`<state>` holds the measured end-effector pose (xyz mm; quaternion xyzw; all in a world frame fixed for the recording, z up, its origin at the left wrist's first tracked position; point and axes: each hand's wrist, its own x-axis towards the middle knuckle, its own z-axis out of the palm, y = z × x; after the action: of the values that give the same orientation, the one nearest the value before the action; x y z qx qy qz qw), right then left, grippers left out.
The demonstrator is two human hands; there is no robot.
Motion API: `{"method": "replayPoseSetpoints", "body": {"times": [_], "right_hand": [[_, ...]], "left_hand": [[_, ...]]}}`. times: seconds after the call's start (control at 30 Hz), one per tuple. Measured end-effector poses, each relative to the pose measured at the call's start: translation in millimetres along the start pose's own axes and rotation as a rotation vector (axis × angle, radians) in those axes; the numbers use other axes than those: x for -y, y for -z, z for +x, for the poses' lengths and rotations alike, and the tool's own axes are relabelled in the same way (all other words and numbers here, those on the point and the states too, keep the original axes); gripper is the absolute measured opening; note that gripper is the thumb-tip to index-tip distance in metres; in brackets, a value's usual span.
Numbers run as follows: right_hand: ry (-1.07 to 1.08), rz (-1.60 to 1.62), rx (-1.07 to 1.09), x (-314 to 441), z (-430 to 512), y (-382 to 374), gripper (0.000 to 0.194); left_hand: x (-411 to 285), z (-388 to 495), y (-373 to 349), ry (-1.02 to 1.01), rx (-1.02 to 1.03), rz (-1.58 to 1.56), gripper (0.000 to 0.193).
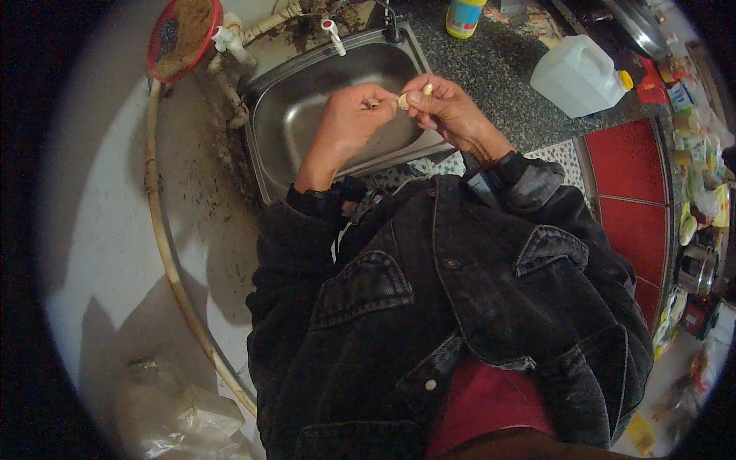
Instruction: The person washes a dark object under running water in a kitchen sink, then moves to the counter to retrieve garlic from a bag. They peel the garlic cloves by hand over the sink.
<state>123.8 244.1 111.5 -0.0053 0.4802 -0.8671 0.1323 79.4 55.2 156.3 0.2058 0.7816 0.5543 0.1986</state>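
Note:
Over the stainless-steel sink [299,115], both my hands meet at a small pale piece [403,102] that looks like a garlic clove. My left hand [357,115] pinches its left edge between thumb and fingertips. The other side of it is gripped by my right hand [451,109], between thumb and curled fingers. A second pale, clove-like piece [428,89] pokes up between the thumb and forefinger of that hand. My fingers partly hide both pieces, and whether they are joined cannot be told.
A white tap [334,37] with a red mark and a dark metal faucet [393,34] stand behind the sink. On the speckled counter [489,75] are a yellow-capped jug [581,75] and a yellow-and-blue container [464,17]. A red-rimmed sieve [187,37] hangs left, above a pipe [152,172].

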Motion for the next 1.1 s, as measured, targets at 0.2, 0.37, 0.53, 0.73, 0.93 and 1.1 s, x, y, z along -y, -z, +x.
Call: {"method": "replayPoseSetpoints", "body": {"times": [0.2,0.37,0.53,0.73,0.93,1.1], "right_hand": [[-0.091,0.033,0.038,0.5,-5.0,-1.0,0.013],[-0.011,0.021,-0.044,-2.9,-1.9,-7.7,0.019],[0.186,-0.269,-0.181,-3.9,1.6,-9.7,0.025],[0.214,-0.336,-0.135,-8.1,5.5,-11.6,0.025],[0.053,0.143,-0.195,-7.9,9.7,0.0,0.019],[0.086,0.055,-0.179,-9.8,8.5,1.8,0.020]], "left_hand": [[5.3,-1.4,-8.9,-0.023,-0.051,0.051,0.009],[8.0,-0.6,-15.5,0.155,-0.097,-0.501,0.008],[10.0,3.1,-14.7,0.219,-0.173,-0.640,0.008],[10.8,4.2,-20.9,0.211,-0.177,-0.662,0.008],[10.4,2.0,-22.2,0.170,-0.194,-0.645,0.010],[26.1,3.5,-10.2,0.232,-0.364,-0.451,0.008]]}}
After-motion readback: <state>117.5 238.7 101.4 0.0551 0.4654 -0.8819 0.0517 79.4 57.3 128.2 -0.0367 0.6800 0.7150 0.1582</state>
